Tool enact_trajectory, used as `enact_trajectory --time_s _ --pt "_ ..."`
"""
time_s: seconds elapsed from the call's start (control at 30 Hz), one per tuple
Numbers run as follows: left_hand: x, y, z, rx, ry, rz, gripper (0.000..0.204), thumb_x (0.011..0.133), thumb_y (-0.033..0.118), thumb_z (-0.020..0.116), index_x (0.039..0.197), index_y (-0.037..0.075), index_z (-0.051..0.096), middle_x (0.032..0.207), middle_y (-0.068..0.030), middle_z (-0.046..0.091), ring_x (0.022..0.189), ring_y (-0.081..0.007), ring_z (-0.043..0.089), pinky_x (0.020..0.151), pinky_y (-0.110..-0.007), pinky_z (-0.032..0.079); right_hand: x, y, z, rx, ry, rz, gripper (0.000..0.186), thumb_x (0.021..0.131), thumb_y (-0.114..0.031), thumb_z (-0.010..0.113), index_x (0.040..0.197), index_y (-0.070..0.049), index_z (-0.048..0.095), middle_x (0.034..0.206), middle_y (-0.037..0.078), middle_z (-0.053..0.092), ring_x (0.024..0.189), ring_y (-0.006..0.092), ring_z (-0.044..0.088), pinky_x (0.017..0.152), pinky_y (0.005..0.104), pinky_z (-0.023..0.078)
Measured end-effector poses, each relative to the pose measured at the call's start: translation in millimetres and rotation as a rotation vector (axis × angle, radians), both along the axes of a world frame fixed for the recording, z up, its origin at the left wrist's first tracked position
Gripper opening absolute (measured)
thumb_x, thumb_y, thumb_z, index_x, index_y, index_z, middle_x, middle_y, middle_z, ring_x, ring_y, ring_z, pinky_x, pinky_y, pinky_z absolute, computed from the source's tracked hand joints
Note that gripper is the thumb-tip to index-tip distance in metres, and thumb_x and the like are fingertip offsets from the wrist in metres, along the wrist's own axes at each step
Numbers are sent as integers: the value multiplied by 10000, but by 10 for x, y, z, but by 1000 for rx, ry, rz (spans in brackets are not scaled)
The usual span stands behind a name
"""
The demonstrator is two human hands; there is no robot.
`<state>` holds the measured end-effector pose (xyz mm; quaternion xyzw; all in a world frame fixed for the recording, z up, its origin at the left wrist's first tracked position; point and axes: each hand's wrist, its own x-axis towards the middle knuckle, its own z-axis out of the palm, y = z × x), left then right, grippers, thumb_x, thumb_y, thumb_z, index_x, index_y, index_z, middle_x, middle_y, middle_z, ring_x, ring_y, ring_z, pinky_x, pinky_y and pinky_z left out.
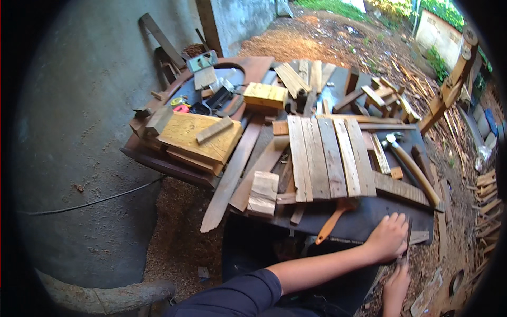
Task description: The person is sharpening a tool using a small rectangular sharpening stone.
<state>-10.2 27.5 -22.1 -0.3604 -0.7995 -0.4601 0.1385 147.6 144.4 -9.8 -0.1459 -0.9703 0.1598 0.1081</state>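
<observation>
At the table's near right corner, my left hand point(387, 238) is closed with curled fingers over a wooden strip, pressed down against the tabletop. The free end of this wooden strip point(420, 236) shows just right of the hand. Lower down, past the table edge, my right hand point(396, 288) is closed on a thin-bladed tool. Its dark narrow blade point(409, 232) is seen edge-on, upright in the picture beside my left fingers; the exact kind cannot be made out. A paintbrush with an orange handle point(330, 226) lies left of my left hand.
A panel of joined slats point(330, 158) rests mid-table. To its right lies a hammer point(414, 169). Thick wood blocks point(203, 134) and a recessed tray of tools point(232, 79) are on the left. Wood offcuts point(383, 98) crowd the back; a wall point(90, 132) stands left.
</observation>
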Motion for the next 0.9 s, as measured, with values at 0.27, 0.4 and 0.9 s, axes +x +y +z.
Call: enact_trajectory --time_s 0.27,0.4,0.9 --pt "-22 -53 41 -19 13 4 335 764 306 709 896 14 609 976 -155 542 953 -314 537 790 -412 434 -416 -1 251 24 -176 -11 193 1051 -123 456 1127 29 549 872 347 654 861 565 617 683 609 460" --pt "22 7 -35 -68 -12 -2 353 777 321 704 924 14 610 985 -157 537 981 -317 535 802 -407 436 92 -150 252 -47 -202 -117 280 1028 -84 455 1259 39 555 1007 357 667 964 566 619 773 595 486" --pt "-108 -36 90 -163 -22 -57 259 823 247 655 973 38 680 973 -146 587 973 -334 575 823 -457 456 -426 -9 266 -14 -234 -128 231 1045 -206 495 1046 17 557 749 298 672 766 506 687 657 596 547"
